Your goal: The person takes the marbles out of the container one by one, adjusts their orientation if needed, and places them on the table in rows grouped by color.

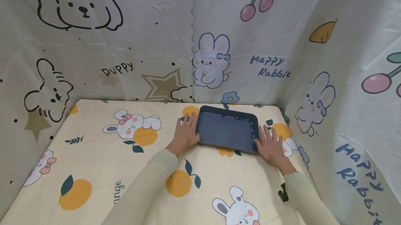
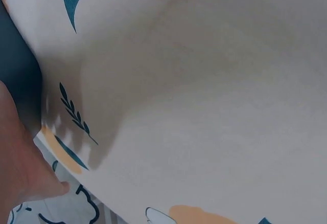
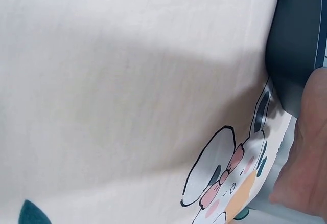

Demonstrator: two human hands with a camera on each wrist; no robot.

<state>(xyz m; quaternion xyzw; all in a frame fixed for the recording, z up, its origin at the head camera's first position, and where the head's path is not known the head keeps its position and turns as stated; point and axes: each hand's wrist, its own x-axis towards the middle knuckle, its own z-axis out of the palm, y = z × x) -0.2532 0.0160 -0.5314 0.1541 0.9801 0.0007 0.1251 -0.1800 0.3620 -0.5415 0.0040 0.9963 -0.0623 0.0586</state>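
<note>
A dark grey-blue rectangular tray (image 1: 223, 131) lies on the patterned cloth near the back of the table. Several small, shiny blue and green balls (image 1: 252, 124) line its far and right inner edges; they look like marbles. At the tray's left side is my left hand (image 1: 185, 131), fingers extended, thumb at the rim. My right hand (image 1: 272, 145) flanks the opposite side, its fingers spread and its thumb by the near right corner. The left wrist view catches part of the tray wall (image 2: 20, 60) beside the hand, as does the right wrist view, where the wall (image 3: 294, 40) shows.
A cream cloth with rabbits and oranges (image 1: 94, 162) covers the table. Printed curtains (image 1: 163, 37) hang behind it and along the sides. Beside the right sleeve shows a small black-and-yellow object (image 1: 283, 193).
</note>
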